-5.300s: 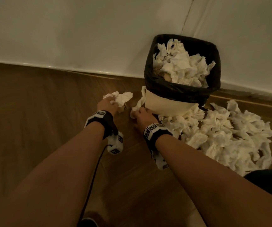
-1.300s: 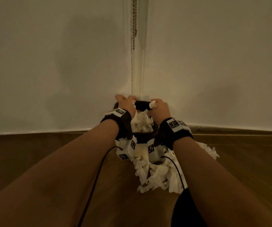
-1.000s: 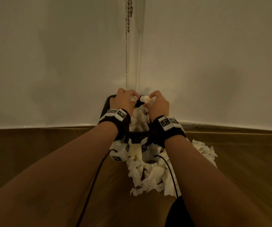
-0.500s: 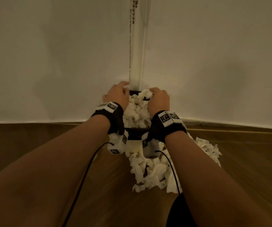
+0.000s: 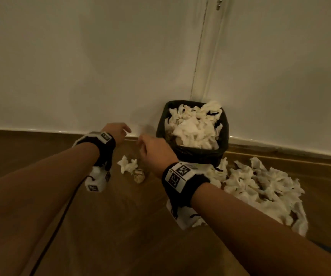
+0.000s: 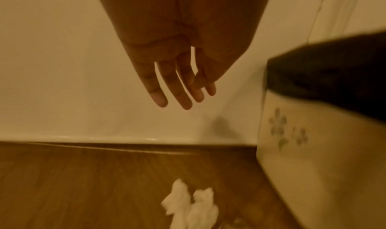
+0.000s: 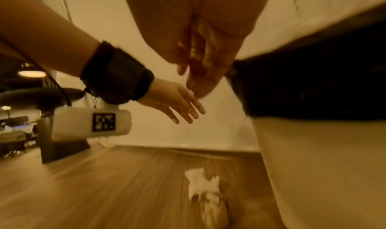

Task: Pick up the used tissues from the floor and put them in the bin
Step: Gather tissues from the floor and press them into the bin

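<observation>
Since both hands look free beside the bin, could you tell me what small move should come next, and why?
Probably lower the left hand onto the small tissue clump on the floor left of the bin. Both it and the right hand hang open and hold nothing, and that clump lies just below them.

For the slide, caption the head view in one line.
Both hands, left hand and right hand, empty beside the tissue-heaped bin; two crumpled tissues and a big tissue pile remain on the floor.

A pale wall [image 5: 100, 66] meets a brown wood-plank floor [image 5: 120, 226] along a light skirting board [image 5: 41, 130]. A vertical seam [image 5: 199, 46] runs up the wall. In the right wrist view, a lit ceiling lamp [image 7: 31, 73] and a dark round stool [image 7: 39, 95] sit in the dim, blurred background.
</observation>
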Motion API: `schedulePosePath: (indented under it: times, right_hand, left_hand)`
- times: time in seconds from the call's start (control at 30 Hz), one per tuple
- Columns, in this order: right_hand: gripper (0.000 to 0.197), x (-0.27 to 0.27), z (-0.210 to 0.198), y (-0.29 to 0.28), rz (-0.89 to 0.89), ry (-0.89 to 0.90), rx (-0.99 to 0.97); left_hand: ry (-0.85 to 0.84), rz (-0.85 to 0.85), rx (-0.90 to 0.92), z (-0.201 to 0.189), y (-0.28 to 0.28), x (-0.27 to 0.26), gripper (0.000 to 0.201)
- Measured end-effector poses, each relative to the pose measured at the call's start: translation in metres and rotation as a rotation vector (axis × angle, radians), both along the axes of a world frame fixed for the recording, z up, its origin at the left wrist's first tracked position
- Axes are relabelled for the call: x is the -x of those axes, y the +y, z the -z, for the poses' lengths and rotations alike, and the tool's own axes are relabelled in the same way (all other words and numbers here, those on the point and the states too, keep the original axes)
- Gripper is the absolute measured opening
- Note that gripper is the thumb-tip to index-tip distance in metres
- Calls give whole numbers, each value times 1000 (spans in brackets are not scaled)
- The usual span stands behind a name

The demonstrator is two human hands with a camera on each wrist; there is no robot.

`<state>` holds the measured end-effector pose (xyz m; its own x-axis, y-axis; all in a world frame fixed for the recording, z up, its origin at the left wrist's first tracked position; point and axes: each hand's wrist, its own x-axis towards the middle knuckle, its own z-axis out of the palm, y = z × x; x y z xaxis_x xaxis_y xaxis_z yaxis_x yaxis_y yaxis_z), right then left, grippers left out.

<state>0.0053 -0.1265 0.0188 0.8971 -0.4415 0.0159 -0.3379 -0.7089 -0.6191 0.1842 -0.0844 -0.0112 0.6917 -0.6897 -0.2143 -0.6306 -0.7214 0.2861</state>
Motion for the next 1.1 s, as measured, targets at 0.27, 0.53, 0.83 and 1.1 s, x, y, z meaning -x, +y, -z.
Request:
schedulePosePath:
  times: [0.27, 0.53, 0.83, 1.1]
  right_hand:
    - [48, -32, 120, 5, 22, 573, -36]
    - [60, -51, 162, 7, -103, 530, 53]
    - [48, -61, 173, 15, -188, 591, -58]
    - [58, -17, 132, -7, -17, 531, -315]
  left_hand:
    - [6, 426, -403, 93, 11, -1, 63]
    - [82, 250, -485, 148, 11, -3, 62]
    - [89, 115, -445, 166, 22, 5, 34]
    - [157, -23, -167, 99, 5, 18, 28]
